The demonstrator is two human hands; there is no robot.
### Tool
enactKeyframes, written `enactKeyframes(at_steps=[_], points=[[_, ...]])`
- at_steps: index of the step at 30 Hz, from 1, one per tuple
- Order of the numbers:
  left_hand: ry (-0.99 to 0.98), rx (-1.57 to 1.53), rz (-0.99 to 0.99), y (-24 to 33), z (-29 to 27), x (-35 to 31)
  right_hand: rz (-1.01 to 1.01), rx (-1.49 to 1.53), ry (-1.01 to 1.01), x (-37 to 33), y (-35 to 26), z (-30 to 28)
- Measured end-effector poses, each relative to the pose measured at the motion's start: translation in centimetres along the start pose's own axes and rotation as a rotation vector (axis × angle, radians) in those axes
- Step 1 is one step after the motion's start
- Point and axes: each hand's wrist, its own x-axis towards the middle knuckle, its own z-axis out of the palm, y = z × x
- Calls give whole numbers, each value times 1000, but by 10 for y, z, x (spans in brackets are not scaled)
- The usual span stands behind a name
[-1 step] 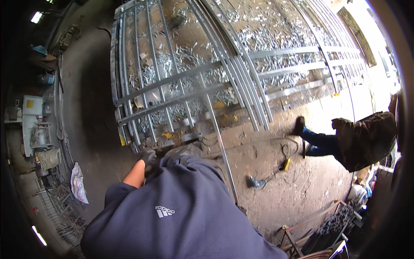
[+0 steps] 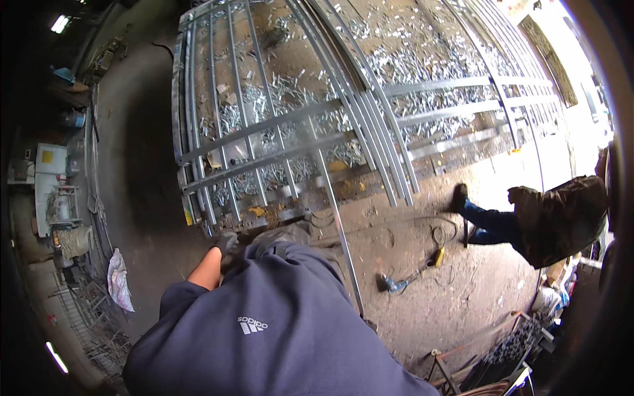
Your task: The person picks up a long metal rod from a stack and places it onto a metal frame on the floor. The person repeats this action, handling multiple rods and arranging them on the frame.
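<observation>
Head view. A large metal gate frame (image 2: 297,132) of parallel steel bars and cross rails lies flat on the workshop floor (image 2: 422,277), filling the upper centre of the frame; short offcuts of bright metal (image 2: 409,59) are strewn thickly beneath and among its bars. The wearer, in a dark blue sweatshirt (image 2: 264,323), bends over the near edge of the frame at lower centre. The left hand (image 2: 226,243), in a dark glove, rests at the lower left corner of the frame; whether its grip is spread or pressed together cannot be told, since the fingers are too small and dark. The right hand is hidden beneath the torso. A single long steel bar (image 2: 340,237) runs from the frame's middle down toward the wearer, lying loose across the lower rails.

Judged from the layout, the outer rails and most upright bars look set in place, while the loose bar suggests that fitting is not finished. At centre right, an angle grinder (image 2: 389,285) and its yellow-plugged cable (image 2: 437,254) lie on the floor. At the right edge, another person (image 2: 528,221) crouches, well apart.
</observation>
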Motion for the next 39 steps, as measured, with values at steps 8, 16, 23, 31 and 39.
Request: enactKeyframes(at_steps=[8, 16, 23, 31, 39], points=[[5, -38, 326, 11, -14, 29, -9, 142, -102, 32, -53, 21], [12, -49, 176, 42, 2, -5, -971, -700, 88, 145, -274, 136], [53, 13, 88, 33, -2, -39, -954, 336, -209, 187, -442, 156], [41, 565, 536, -20, -10, -34, -235, 274, -550, 135, -290, 102], [-119, 827, 361, -18, -22, -26, -314, 336, -322, 154, -393, 165]])
